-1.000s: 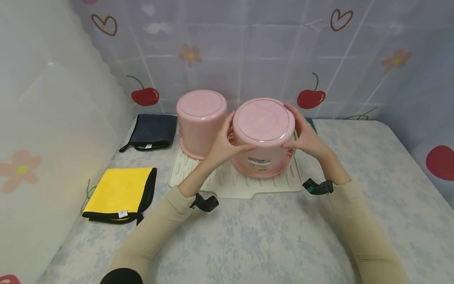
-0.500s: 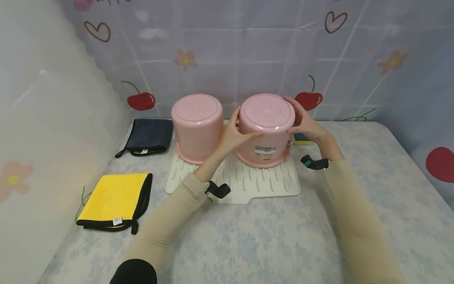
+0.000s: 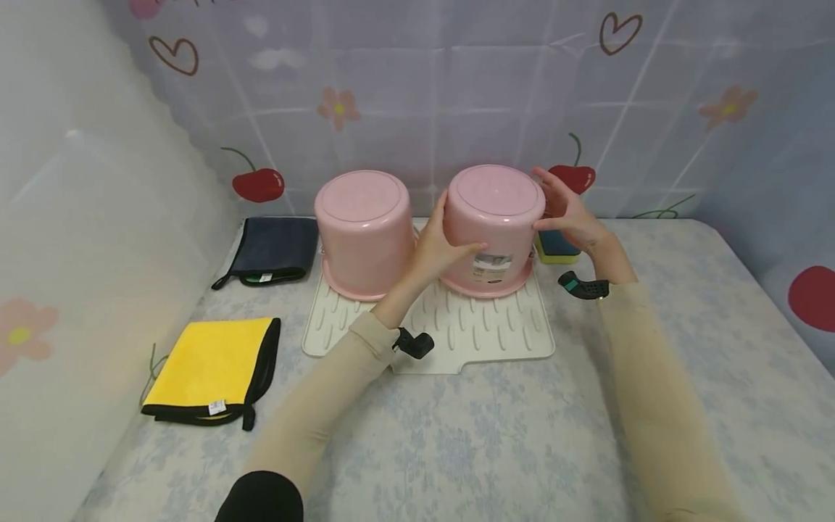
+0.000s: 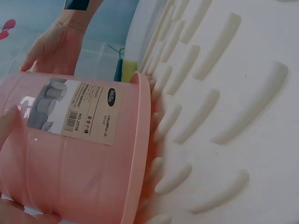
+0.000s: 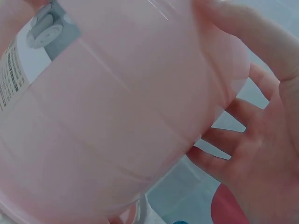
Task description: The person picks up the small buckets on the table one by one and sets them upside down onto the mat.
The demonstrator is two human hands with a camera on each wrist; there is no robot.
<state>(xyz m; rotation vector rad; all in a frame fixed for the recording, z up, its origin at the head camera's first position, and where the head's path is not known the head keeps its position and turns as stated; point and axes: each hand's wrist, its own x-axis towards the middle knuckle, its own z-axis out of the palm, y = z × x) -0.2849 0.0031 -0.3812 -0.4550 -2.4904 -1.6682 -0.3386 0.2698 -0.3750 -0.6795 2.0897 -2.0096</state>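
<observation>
A pink bucket stands upside down on a cream ribbed drying mat, its rim right at the ribs. My left hand holds its left side, thumb across the front beside the paper label and fingers round the back. At the bucket's right side is my right hand, fingers spread and thumb at the wall. The right wrist view shows those fingers loosely along the bucket's edge. A second pink bucket, likewise upturned, stands on the mat to the left.
A blue and yellow sponge lies on the table right of the mat, by the back wall. To the left are a folded dark cloth and a folded yellow cloth with black edging. Side walls border the table.
The held bucket has gone back and slightly right on the mat, its tilt now upright. My right hand has loosened and drawn away to the right, uncovering the sponge.
</observation>
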